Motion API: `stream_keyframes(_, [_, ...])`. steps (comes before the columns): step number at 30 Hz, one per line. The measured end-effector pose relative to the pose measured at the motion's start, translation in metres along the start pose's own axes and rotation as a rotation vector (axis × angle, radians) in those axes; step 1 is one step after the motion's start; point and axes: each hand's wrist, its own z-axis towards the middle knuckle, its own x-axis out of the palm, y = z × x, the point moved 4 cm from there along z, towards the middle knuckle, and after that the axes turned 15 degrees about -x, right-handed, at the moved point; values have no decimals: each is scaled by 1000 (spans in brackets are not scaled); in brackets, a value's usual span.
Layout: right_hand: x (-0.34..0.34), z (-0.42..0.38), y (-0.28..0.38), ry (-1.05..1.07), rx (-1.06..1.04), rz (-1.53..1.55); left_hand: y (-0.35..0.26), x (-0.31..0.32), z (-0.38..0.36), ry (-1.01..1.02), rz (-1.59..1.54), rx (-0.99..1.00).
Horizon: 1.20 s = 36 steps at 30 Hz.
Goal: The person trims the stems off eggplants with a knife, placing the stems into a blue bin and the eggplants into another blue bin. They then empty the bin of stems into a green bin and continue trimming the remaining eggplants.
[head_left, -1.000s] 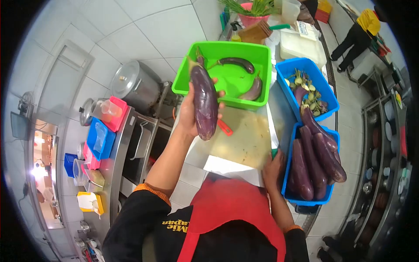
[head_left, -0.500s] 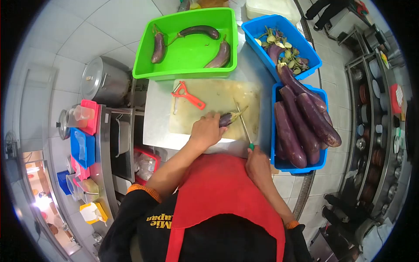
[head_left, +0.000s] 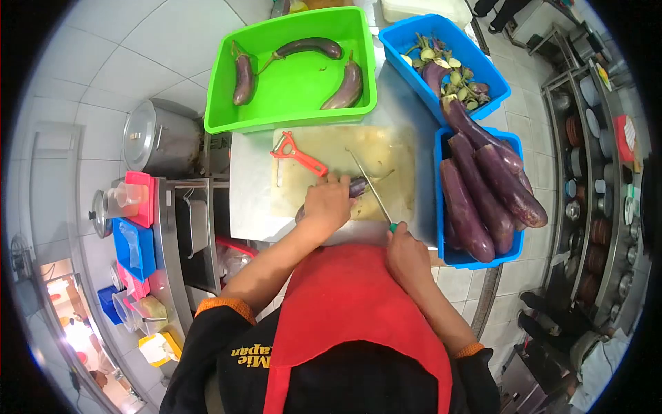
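My left hand (head_left: 329, 203) is closed over an eggplant (head_left: 358, 186), pressing it against the cutting board (head_left: 296, 195). One end of the eggplant shows below my palm, and its stem end points to the upper right. My right hand (head_left: 408, 257) grips a knife (head_left: 375, 192) by its green handle. The blade slants up and left across the eggplant near the cap, just right of my left fingertips. A red peeler (head_left: 301, 156) lies on the board's upper left.
Beyond the board stands a green tub (head_left: 283, 90) with several eggplants. To the right, a blue tub (head_left: 499, 101) holds cut eggplant tops, and a nearer blue tub (head_left: 442, 257) is heaped with large eggplants. A metal pot (head_left: 146, 138) stands at left. Other people are partly visible at right.
The knife blade has shifted left from the stem tip to lie across the eggplant near its cap. My left hand still holds the eggplant, whose lower end now shows.
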Motion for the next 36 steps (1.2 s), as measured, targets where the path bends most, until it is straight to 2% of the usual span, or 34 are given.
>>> stream_keyframes(6, [-13,-5,14,107,64,-12,-2,8,1,48,31,-66])
stream_keyframes(9, [-11,1,16,161,127,-19,-1,14,5,-23,93,-54])
stream_keyframes(12, [15,27,11,120,188,-41,-1,18,3,-25,59,-28])
stream_keyframes(16, [38,64,-3,15,171,4,-3,21,7,-94,61,-26])
stream_keyframes(18, [39,56,-3,18,182,10,-1,23,2,-112,50,-26])
stream_keyframes(20, [37,41,-2,41,205,32,4,25,9,16,-30,-38])
stream_keyframes(24, [55,-20,-15,65,264,71,15,12,6,91,-105,-21])
stream_keyframes(26, [57,-20,-19,19,293,127,29,9,11,98,-449,33])
stream_keyframes(27, [55,-18,-22,-7,294,131,37,-5,13,81,-440,49])
stream_keyframes(29, [51,-21,-24,-67,218,78,48,-25,5,348,-719,119])
stream_keyframes(30, [43,-23,-17,-76,211,84,52,-26,0,339,-710,119])
stream_keyframes(32, [19,-27,-1,-257,162,329,61,-34,-5,305,-1096,145])
stream_keyframes(34, [22,-19,1,-234,230,440,59,-23,-5,404,-1179,178])
stream_keyframes(36, [4,-2,26,-507,-14,790,38,-27,-6,616,-1627,188])
